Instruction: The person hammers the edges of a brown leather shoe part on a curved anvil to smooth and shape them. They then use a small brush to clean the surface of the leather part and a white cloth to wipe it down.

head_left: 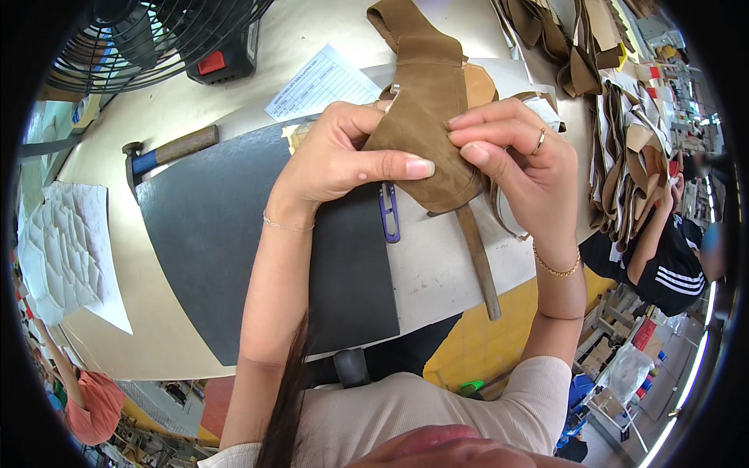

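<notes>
Brown suede piece: upper middle of the frame, between our two hands, its strap-like end reaching the top edge.
Left hand: we hold the piece at its left edge, thumb flat across the face.
Right hand: our fingers are narrow, tips at the piece's right side; we cannot tell whether they pinch anything.
Suede feel: we judge it light, soft, bendy and grippy, hardly fragile, though the nap may mark.
Best hold: we would take the broad lower part near its edges, since the strap-like end should flop.
</notes>
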`<control>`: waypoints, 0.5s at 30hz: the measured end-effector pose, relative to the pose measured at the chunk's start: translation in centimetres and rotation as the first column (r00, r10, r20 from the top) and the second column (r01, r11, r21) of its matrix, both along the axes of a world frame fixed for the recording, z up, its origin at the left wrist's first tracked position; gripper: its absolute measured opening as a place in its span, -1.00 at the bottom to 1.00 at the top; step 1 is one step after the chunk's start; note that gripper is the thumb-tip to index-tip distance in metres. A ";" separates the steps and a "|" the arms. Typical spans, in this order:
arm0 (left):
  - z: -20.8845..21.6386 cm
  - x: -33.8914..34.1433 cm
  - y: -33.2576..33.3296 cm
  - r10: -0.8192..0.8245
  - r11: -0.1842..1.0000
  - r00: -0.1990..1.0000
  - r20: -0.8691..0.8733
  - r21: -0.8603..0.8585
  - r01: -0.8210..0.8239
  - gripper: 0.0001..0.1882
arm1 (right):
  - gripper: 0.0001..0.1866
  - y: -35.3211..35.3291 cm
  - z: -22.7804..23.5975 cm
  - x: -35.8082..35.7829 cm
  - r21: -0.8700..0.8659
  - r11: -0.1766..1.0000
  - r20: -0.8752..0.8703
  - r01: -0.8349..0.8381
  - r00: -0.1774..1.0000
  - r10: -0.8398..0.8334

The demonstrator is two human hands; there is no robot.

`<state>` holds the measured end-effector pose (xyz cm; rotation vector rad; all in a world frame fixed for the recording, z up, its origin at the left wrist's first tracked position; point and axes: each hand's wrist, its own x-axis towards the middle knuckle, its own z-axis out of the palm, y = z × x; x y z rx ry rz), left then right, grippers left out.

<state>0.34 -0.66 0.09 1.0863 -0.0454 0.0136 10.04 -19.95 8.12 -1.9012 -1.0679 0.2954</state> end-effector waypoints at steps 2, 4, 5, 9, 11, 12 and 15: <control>0.0 0.1 -0.1 -0.022 0.999 1.000 0.007 -0.029 0.022 -0.77 | -0.84 -0.3 -0.1 0.0 0.012 1.000 -0.037 0.002 0.999 -0.002; -0.1 0.1 -0.1 -0.001 1.000 0.999 0.035 -0.004 0.001 -0.77 | -0.83 -0.2 0.3 -0.3 -0.011 1.000 0.019 0.010 1.000 -0.010; -0.1 0.1 0.0 0.010 1.000 0.999 0.049 0.008 -0.010 -0.77 | -0.83 -0.2 0.5 -0.4 -0.023 1.000 0.047 0.015 0.999 -0.013; -0.1 0.1 0.0 0.007 0.999 0.999 0.045 -0.034 -0.005 -0.76 | -0.81 0.1 0.8 -0.4 -0.031 1.000 0.126 0.000 0.992 0.004; -0.1 0.0 0.1 -0.003 0.999 0.999 0.035 -0.048 0.005 -0.76 | -0.80 0.2 1.2 -0.7 -0.056 0.998 0.118 -0.006 0.993 0.012; -0.1 0.0 0.1 -0.004 0.999 0.999 0.033 -0.045 0.006 -0.76 | -0.80 0.2 1.2 -0.7 -0.054 0.999 0.129 -0.006 0.992 0.013; -0.1 -0.1 0.2 -0.009 0.999 0.999 0.037 -0.046 0.011 -0.76 | -0.80 0.2 1.2 -0.8 -0.056 0.998 0.159 -0.006 0.987 0.015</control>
